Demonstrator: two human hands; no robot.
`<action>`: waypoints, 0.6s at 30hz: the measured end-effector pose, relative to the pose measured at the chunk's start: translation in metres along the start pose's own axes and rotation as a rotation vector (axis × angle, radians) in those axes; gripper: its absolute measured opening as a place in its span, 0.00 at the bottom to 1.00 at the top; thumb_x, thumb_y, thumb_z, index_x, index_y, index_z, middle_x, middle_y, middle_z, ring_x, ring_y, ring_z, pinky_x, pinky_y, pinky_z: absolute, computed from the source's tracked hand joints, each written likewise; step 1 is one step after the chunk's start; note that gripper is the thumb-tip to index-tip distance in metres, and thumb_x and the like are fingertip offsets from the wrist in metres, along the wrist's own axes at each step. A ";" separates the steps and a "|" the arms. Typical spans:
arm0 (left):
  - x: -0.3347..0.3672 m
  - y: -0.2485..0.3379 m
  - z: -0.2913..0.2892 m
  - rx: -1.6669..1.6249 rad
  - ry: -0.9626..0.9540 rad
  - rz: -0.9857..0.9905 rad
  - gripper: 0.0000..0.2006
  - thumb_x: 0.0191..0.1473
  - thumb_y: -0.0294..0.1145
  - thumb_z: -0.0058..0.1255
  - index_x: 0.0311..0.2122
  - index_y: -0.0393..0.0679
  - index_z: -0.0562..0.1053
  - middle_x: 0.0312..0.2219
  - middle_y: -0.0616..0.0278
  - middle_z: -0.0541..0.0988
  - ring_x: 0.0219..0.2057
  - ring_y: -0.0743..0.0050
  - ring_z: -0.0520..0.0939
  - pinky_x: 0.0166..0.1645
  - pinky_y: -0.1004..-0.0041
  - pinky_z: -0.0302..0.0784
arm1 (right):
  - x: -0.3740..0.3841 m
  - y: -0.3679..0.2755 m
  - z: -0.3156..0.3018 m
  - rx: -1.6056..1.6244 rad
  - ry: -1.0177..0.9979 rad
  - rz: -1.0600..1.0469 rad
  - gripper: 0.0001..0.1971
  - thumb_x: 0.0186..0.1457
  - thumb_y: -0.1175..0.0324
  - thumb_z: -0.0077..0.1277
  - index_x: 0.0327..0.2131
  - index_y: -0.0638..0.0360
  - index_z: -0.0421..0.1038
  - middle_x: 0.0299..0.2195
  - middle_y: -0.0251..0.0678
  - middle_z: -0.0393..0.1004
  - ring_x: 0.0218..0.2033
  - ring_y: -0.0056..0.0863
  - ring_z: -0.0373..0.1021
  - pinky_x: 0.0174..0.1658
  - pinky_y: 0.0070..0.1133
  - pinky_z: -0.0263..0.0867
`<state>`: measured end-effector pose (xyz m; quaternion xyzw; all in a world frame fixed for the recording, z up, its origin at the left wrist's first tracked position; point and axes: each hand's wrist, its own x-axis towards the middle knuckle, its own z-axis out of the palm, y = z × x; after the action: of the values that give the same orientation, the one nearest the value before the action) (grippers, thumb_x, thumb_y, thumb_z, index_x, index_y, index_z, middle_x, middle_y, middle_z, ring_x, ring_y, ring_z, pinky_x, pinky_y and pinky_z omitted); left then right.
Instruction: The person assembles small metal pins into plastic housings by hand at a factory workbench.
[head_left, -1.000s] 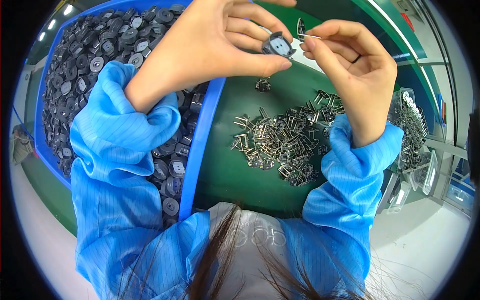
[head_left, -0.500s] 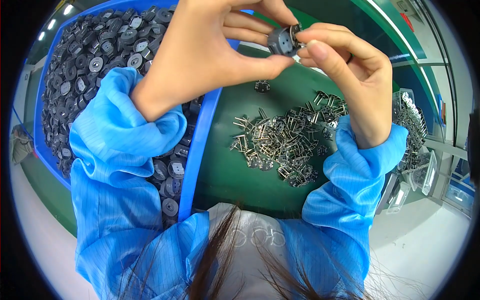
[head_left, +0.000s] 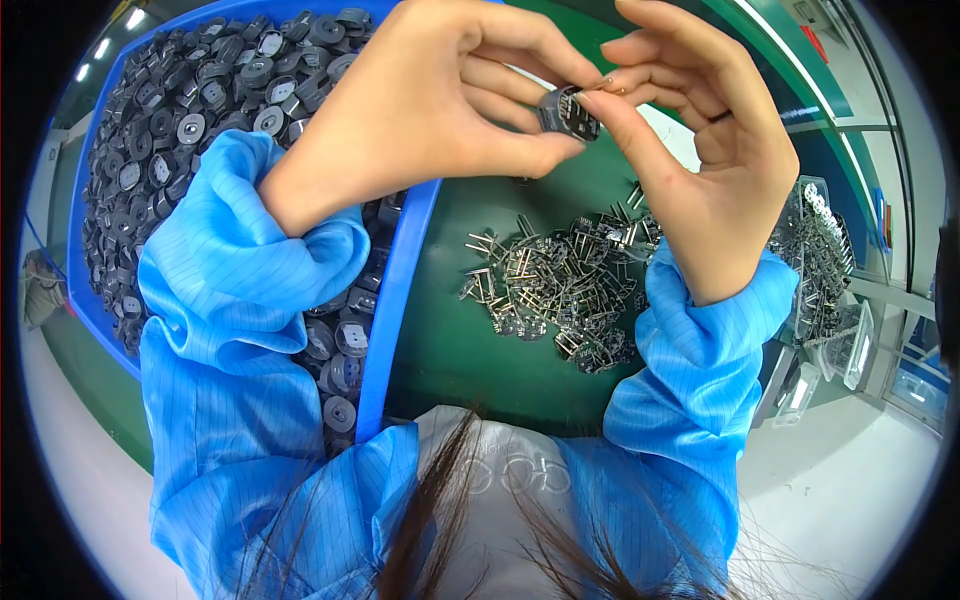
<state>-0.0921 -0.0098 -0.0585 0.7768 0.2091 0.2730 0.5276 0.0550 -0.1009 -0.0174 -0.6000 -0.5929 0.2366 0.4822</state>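
Note:
A dark grey plastic housing (head_left: 550, 108) is gripped between the thumb and fingers of my left hand (head_left: 430, 100), raised over the far part of the table. Against its face sits a small black circuit board (head_left: 578, 116). My right hand (head_left: 715, 130) has its thumb tip on this board and its fingertips by the thin metal pins (head_left: 606, 87) sticking out beside it; the index finger is lifted away. How deep the board sits in the housing I cannot tell. Below the hands, a loose pile of small circuit boards with metal pins (head_left: 560, 280) lies on the green table.
A large blue bin (head_left: 395, 330) full of dark grey round housings (head_left: 190, 128) stands to the left. Clear plastic containers (head_left: 855, 345) and a heap of small metal-pinned parts (head_left: 825, 265) are at the right. The green table (head_left: 450, 370) lies between.
The housing has turned so the circuit board's face shows more. My right thumb has shifted onto the board, and my right index finger has lifted. My left hand has moved only slightly.

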 end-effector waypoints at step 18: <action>0.000 0.002 -0.004 -0.150 -0.067 -0.148 0.19 0.40 0.17 0.58 0.42 0.32 0.72 0.33 0.56 0.79 0.36 0.71 0.81 0.45 0.73 0.78 | 0.007 0.034 -0.014 -0.227 -0.086 -0.404 0.08 0.44 0.84 0.56 0.31 0.67 0.74 0.30 0.36 0.76 0.34 0.24 0.74 0.42 0.18 0.70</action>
<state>-0.0948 -0.0078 -0.0553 0.7262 0.2269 0.2222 0.6097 0.0841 -0.0926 -0.0385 -0.5089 -0.7438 0.0925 0.4234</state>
